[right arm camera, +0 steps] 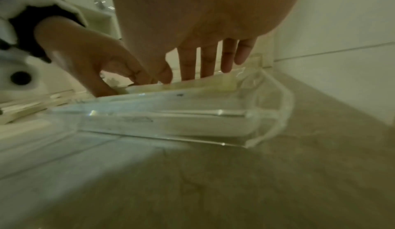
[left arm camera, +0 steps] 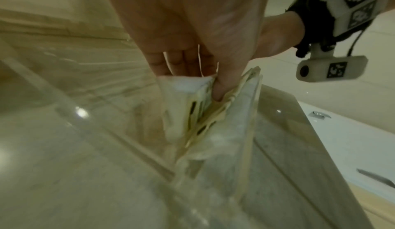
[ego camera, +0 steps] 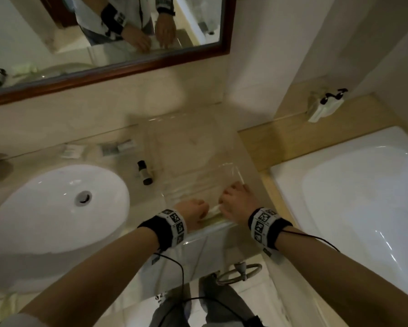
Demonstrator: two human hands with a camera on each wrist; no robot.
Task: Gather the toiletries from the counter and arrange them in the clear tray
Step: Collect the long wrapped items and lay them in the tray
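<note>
A clear tray (ego camera: 240, 177) lies on the beige counter, right of the sink. At its near end my left hand (ego camera: 201, 210) pinches a few pale flat packets (ego camera: 213, 210) that stand on edge inside the tray. In the left wrist view the thumb presses into the packets (left arm camera: 186, 107) against curled fingers. My right hand (ego camera: 226, 201) is close beside it, and its straight fingers (right arm camera: 208, 60) touch the top edge of the packets (right arm camera: 192, 85) by the tray wall (right arm camera: 284, 97). A small dark bottle (ego camera: 144, 172) lies on the counter left of the tray. Two small packets (ego camera: 72, 151) (ego camera: 118, 147) lie near the back wall.
A white oval sink (ego camera: 56, 208) fills the left of the counter. A bathtub (ego camera: 351, 197) lies to the right, below the counter's edge, with a soap dispenser (ego camera: 325, 105) on its ledge. A framed mirror (ego camera: 127, 67) hangs above the back wall.
</note>
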